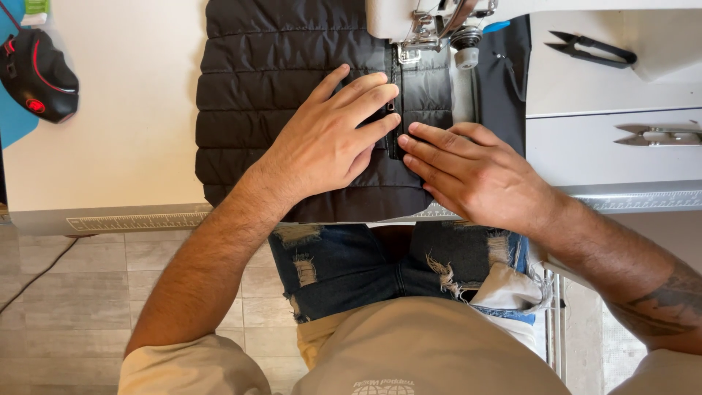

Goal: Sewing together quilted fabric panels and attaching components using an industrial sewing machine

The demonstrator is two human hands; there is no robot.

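Two hands pressed flat on one black quilted puffer jacket [292,80], spread across the white sewing table [124,146].

Far left: a black computer mouse with red trim [36,73] on a blue pad, well apart from the work. Along the table's front edge, a printed ruler strip [139,221].

Next, the jacket itself: slick synthetic shell, horizontal stitched channels, soft padded ribs, hem toward the body. Left hand [329,139] open, palm down, fingers spread and pointing up and to the right, tips touching the dark zipper [395,102]. Zipper's long axis straight away from the body, directly toward the metal presser foot [409,51] of the white sewing machine [439,14]; foot just beyond the fingertips, further from the body.

Right hand [475,172] likewise open and flat, gripping nothing, fingers pointing left, tips at the zipper's near end just beside the left hand. Left fingertips nearer the foot; right hand lower, closer to the hem.

Below the table edge: ripped blue denim jeans [344,271], frayed white threads, and a beige shirt [431,351].

Far right: black thread snips [589,47] on the white machine bed, and silver metal snips [658,135] on the grey ledge below, both well apart from either hand.
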